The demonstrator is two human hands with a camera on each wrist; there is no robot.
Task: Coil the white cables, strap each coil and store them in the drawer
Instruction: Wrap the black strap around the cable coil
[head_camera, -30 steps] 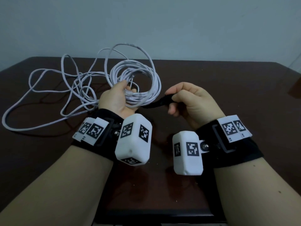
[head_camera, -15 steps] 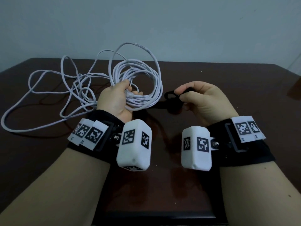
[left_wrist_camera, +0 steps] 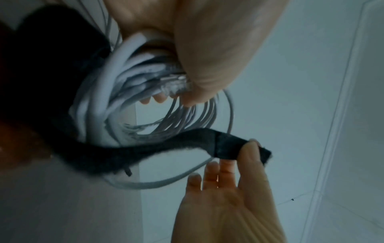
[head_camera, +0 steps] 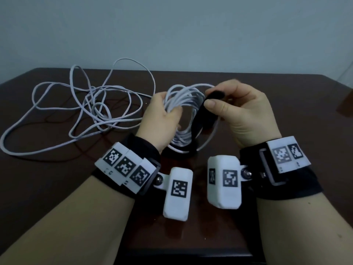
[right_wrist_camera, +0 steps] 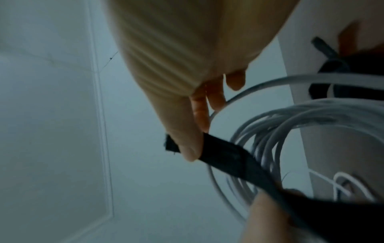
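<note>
My left hand grips a coil of white cable and holds it upright above the dark table. In the left wrist view the coil runs under my thumb, with a clear plug at the thumb tip. My right hand pinches the end of a black strap between thumb and forefinger, close against the coil's right side. The strap hangs from that pinch across the coil's lower part; the right wrist view shows the strap beside the coil.
A second white cable lies loose and tangled on the table's left half, with one loop standing up at the back. A pale wall rises behind the table. Another black strap shows at the right wrist view's upper right.
My left hand has lifted the coil off the table, turned it upright and carried it right. My right hand has risen with the strap and come in against the coil.
</note>
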